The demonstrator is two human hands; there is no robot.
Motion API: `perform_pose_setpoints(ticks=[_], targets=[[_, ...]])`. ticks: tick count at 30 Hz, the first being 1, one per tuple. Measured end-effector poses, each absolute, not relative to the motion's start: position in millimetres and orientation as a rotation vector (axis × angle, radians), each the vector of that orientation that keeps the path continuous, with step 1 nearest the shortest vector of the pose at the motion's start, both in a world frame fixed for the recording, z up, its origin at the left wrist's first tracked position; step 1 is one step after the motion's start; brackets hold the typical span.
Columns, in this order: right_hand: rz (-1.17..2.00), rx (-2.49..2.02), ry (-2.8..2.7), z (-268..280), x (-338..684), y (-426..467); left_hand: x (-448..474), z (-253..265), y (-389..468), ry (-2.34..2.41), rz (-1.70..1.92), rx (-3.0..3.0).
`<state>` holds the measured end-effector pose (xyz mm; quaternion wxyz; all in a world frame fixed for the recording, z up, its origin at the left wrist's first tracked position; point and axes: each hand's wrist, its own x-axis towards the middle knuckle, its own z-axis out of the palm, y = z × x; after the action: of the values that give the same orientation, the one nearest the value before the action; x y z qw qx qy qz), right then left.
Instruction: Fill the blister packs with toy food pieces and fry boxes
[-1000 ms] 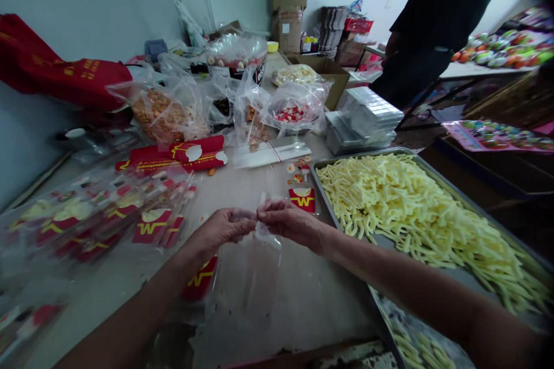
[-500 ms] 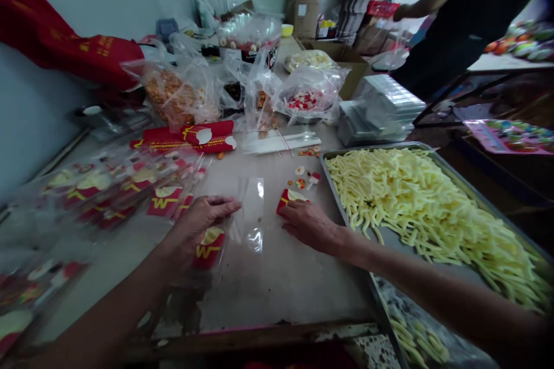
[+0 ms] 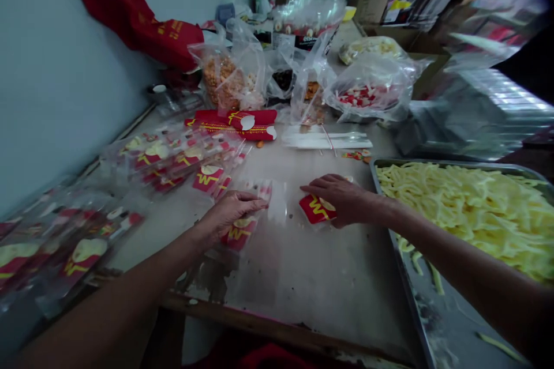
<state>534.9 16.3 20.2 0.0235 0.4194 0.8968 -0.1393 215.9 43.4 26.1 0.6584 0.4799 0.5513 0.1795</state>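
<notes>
My left hand (image 3: 236,207) pinches the edge of a clear plastic bag (image 3: 277,207) with thumb and fingertips. Below its fingers, a red fries carton with a yellow zigzag mark (image 3: 239,234) lies in clear plastic. My right hand (image 3: 344,199) arches palm down over a second red fries carton (image 3: 315,209), fingers along its upper edge and thumb side at its right. That hand hides part of this carton and most of the small pieces behind it.
A metal tray (image 3: 404,277) of pale yellow strips (image 3: 459,202) stands at the right. Filled clear packs (image 3: 177,155) lie at the left. Behind are red cartons (image 3: 242,124), white strips (image 3: 326,138), bags of orange bits (image 3: 223,78) and of red-white pieces (image 3: 359,95), and stacked clear boxes (image 3: 480,115).
The view has turned left and shows more packs there. My right hand has shifted over the small pieces, leaving more of the second carton's front visible. My left hand stays by the plastic bag.
</notes>
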Motion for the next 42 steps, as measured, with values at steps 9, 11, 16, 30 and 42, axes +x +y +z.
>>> perform_pose_setpoints(ticks=[9,11,16,30,42], targets=[[-0.063,1.63,3.029,97,527,11,215,22,27,1.371,0.573,1.269],[0.073,1.675,3.008,106,517,5,222,19,23,1.407,0.556,1.348],[0.386,1.799,2.918,114,506,-13,236,31,9,1.316,0.545,1.534],[0.215,1.731,2.93,100,498,-41,247,45,-2,1.1,0.337,1.621],[-0.342,1.367,2.975,73,504,-48,231,47,22,1.173,0.423,1.371]])
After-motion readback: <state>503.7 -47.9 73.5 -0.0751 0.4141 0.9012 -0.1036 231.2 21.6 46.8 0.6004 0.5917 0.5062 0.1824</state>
